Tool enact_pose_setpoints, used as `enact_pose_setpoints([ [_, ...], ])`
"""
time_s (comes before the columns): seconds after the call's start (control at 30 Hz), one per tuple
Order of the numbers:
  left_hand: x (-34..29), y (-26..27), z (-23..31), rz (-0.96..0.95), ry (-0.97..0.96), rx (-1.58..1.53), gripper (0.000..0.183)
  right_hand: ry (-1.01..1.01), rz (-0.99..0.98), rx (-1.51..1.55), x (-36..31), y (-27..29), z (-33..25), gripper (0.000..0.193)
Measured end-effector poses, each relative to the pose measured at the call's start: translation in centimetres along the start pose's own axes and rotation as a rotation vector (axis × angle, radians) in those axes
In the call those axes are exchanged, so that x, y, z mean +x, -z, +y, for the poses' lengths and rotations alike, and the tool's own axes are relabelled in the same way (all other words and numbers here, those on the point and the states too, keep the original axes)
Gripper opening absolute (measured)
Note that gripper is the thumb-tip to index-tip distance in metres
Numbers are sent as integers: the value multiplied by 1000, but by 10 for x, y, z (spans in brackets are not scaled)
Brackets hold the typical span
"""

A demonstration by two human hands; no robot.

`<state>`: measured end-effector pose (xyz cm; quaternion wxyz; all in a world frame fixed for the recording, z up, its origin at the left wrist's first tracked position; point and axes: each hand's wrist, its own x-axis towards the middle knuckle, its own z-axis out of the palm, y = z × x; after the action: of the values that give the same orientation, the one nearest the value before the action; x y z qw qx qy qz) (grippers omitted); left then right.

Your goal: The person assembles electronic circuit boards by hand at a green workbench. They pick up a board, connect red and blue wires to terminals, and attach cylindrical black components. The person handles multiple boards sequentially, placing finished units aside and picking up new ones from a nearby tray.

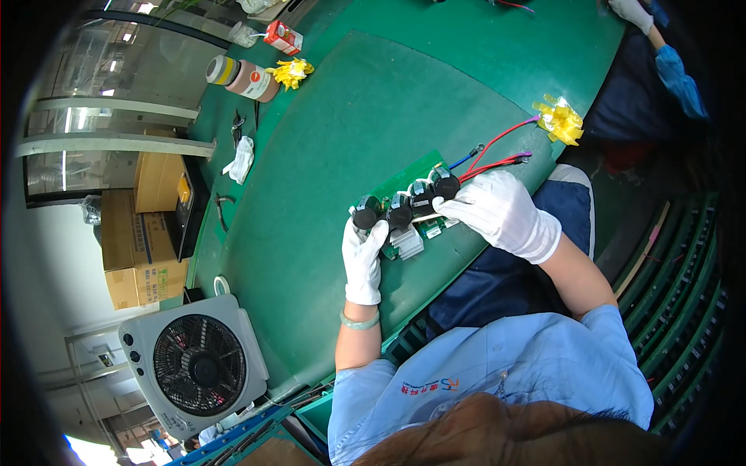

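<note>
Over the green mat point(326, 155): circuit board point(404, 177), right between both hands!
Left hand point(362, 264): holding the board's left end.
Right hand point(501, 213): fingertips by the black capacitors point(422, 199); can't tell whether gripping.
Best handling: support edges, keep red wires point(491, 165) slack.

Green tabletop point(311, 171), white glove point(242, 160), red carton point(284, 37), brown bottle point(255, 82), yellow clump point(291, 73)

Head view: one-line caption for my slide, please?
White-gloved left hand and right hand on a green circuit board with black cylinders, over a green tabletop.
</note>
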<state>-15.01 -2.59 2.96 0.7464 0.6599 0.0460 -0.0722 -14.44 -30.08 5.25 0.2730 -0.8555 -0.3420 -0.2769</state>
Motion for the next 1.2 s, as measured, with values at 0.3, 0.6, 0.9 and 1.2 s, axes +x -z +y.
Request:
enact_pose_setpoints([
  [0.3, 1, -4, 2, 37, 25, -37, 48, -179, 70, -49, -30, 27, 20, 43],
  [0.6, 1, -7, 6, 33, 38, -52, 45, -187, 147, -82, -43, 14, 28, 44],
  [0.9, 3, -6, 5, 57, 55, -67, 47, -275, 135, 138, -45, 16, 43, 35],
  [1.2, 2, -1, 1, 87, 25, -79, 41, -269, -151, -73, -72, 44, 29, 34],
])
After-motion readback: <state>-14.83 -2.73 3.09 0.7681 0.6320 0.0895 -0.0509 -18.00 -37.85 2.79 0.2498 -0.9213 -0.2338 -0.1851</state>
